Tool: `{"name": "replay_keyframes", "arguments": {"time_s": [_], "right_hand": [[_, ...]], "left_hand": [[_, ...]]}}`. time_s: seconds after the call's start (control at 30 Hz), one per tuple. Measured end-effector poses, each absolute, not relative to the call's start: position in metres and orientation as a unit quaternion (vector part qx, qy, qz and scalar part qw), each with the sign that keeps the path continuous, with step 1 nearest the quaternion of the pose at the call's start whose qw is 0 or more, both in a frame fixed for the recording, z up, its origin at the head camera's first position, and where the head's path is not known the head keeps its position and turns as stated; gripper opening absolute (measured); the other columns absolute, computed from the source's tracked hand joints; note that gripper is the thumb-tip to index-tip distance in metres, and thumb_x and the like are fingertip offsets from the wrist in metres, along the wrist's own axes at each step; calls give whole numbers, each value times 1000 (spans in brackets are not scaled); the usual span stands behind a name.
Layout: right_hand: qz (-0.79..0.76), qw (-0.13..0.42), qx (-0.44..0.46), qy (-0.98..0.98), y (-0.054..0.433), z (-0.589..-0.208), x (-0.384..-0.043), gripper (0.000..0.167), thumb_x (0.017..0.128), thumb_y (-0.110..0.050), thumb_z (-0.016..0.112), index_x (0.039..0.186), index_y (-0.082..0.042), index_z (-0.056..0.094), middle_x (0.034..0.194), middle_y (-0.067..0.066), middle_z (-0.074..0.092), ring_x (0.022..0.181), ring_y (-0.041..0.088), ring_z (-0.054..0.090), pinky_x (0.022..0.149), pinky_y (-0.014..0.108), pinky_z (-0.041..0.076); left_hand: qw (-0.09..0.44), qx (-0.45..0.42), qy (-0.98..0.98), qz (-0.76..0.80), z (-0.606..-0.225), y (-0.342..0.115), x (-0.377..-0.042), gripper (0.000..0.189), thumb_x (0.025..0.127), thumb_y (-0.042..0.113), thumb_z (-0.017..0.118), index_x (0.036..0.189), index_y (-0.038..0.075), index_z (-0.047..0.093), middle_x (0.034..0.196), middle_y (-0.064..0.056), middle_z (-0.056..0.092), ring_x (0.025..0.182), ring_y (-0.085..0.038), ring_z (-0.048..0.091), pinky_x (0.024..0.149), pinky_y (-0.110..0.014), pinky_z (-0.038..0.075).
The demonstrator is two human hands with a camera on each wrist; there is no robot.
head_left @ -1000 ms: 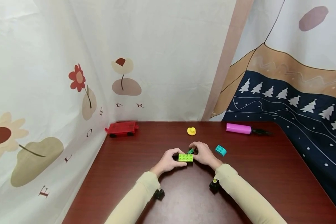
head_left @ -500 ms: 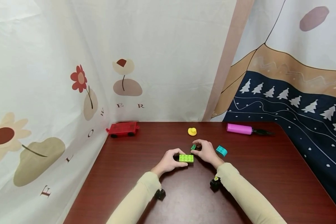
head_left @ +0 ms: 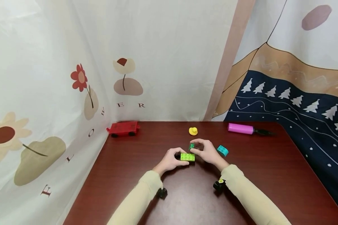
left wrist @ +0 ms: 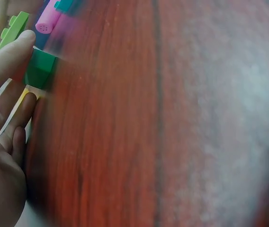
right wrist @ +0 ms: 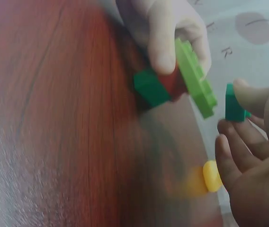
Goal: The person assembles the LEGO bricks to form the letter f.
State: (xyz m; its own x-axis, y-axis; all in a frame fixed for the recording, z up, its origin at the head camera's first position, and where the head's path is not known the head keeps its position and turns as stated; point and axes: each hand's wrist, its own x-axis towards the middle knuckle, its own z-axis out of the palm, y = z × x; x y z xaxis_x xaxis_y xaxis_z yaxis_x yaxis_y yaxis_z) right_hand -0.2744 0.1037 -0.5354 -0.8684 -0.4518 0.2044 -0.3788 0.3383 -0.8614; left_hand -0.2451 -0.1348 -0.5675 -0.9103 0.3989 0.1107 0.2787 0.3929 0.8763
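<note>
My left hand [head_left: 170, 160] holds a small stack of toy building bricks, its thumb on the near side. A lime green brick [head_left: 187, 157] with two rows of studs tops the stack. Under it, in the right wrist view, sit a red brick [right wrist: 173, 84] and a dark green brick [right wrist: 152, 90]. Just behind and to the right, my right hand [head_left: 208, 152] pinches a small green brick [right wrist: 235, 103] between thumb and fingers. This brick [head_left: 192, 146] is apart from the stack. Beside my right hand lies a turquoise brick [head_left: 222, 150] with a rounded end.
A yellow rubber duck [head_left: 193, 131] sits behind my hands on the brown table [head_left: 259, 175]. A red toy cart [head_left: 124, 128] stands at the back left. At the back right lies a pink pump [head_left: 240, 128] with a black end. Printed curtains border the table.
My right hand has drawn the small green brick back from the lime brick toward the duck and turned it. My left hand and the stack have hardly moved.
</note>
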Motion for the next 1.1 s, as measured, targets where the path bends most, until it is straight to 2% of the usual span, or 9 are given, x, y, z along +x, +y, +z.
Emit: {"name": "replay_keyframes", "arguments": {"time_s": [0.33,0.57,0.8,0.97,1.1], "right_hand": [[-504,89,-319,798,97,-530,-270,39,96,-13,78,130,4,69,118,8,75,106,22,72,91,36,59],[-484,87,-329,807,95,-534,-267,37,97,-14,78,128,2,70,118,8,75,107,23,71,91,38,59],[-476,86,-326,812,95,-533,-264,34,95,-16,81,127,-6,73,118,2,76,109,19,70,94,36,58],[-463,72,-331,819,96,-534,-262,34,95,-18,80,128,-9,73,119,0,75,110,18,70,96,40,58],[-464,55,-332,819,95,-537,-257,34,96,-21,80,126,-9,74,117,0,75,106,17,70,93,39,59]], "left_hand": [[53,203,835,508,-565,-135,-249,30,84,22,92,109,18,75,100,5,74,89,-10,65,78,-28,55],[63,193,840,503,-569,-133,-248,29,85,22,91,108,18,74,101,5,73,90,-10,65,80,-27,55],[60,193,840,503,-570,-134,-248,29,85,23,91,109,18,75,102,6,73,92,-11,66,82,-28,55],[59,194,842,500,-570,-135,-248,29,85,24,91,109,19,75,101,7,73,92,-10,65,83,-28,54],[58,197,843,498,-572,-135,-246,29,85,26,91,109,20,76,101,8,73,90,-10,65,81,-28,54]]}}
